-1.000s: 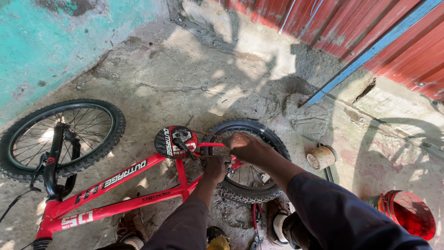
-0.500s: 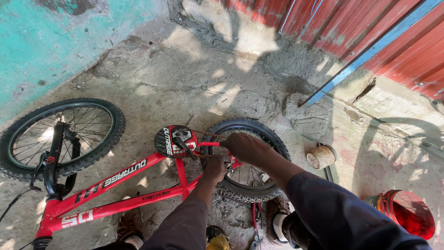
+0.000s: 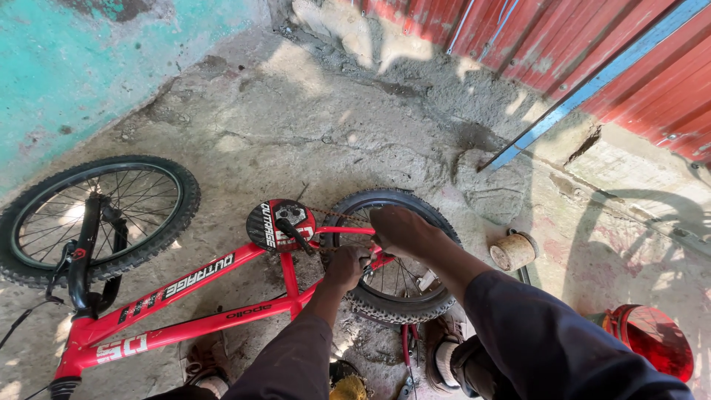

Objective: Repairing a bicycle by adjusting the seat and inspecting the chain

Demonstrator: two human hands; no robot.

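A small red bicycle [image 3: 200,289] lies upside down on the concrete in front of me. My left hand [image 3: 346,267] is closed on something at the rear wheel's hub, by the frame's rear end; what it grips is hidden. My right hand [image 3: 400,230] rests closed over the top of the rear wheel [image 3: 392,255], near the chain [image 3: 337,216] and the red stay. The black chain guard and crank [image 3: 281,222] sit just left of both hands. The front wheel [image 3: 96,218] is at the far left, in its black fork.
A turquoise wall [image 3: 89,67] rises at the left and a red corrugated metal wall [image 3: 592,52] at the back right. A short round can [image 3: 513,252] lies right of the rear wheel. A red round container [image 3: 652,341] sits at the lower right. My shoes [image 3: 444,355] are below the wheel.
Both hands have stayed at the rear wheel; the right hand has shifted slightly over the tyre top. The bicycle has not moved.
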